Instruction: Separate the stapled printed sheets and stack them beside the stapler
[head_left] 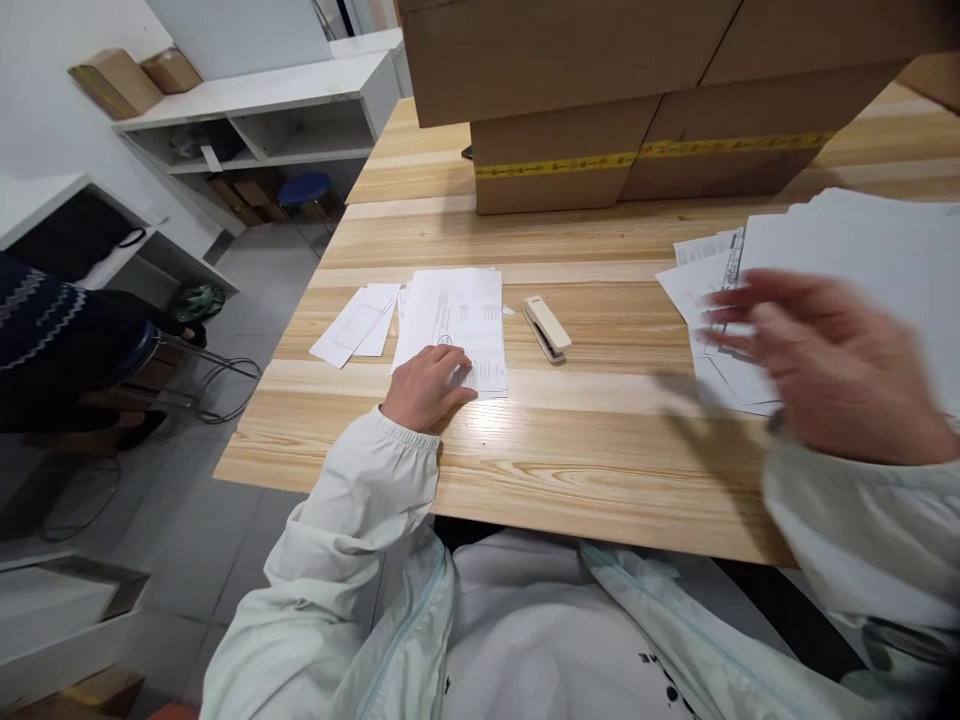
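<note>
My left hand [424, 386] rests with curled fingers on the near corner of a stack of printed sheets [459, 320] on the wooden table [570, 460]. A cream stapler [547, 327] lies just right of that stack. My right hand [825, 365] is blurred, fingers spread, hovering above a loose pile of white papers [840, 250] at the table's right side; it holds nothing that I can see. Small white slips [357, 323] lie left of the printed stack.
Large cardboard boxes [637, 110] with yellow tape stand at the table's far side. White shelving [277, 110] lines the left wall, with a blue stool [304, 188] below. A person in a dark patterned sleeve [52, 330] sits at the left, beside a wire chair frame.
</note>
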